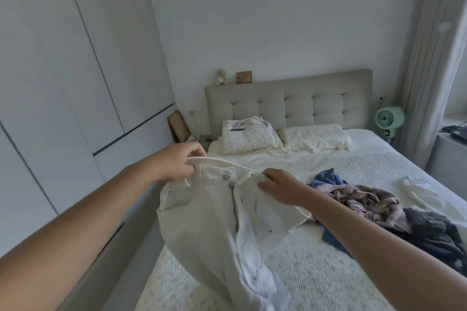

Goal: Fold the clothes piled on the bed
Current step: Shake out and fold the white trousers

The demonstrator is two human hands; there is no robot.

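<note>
White jeans [214,230] hang over the bed's near edge, legs trailing down toward the viewer, long axis vertical. Left hand [177,163] pinches one end of the waistband, right hand [280,188] grips the other. Unfolded pile [379,207] lies beyond, right.

No text, label, brand, number or sign can be read. The folded white printed garment [249,125] on the left cream pillow [249,140] bears a dark bar-shaped print and small marks, too blurred to make out. The round metal button [225,177] on the white denim trousers [217,214] shows no legible embossing.
</note>
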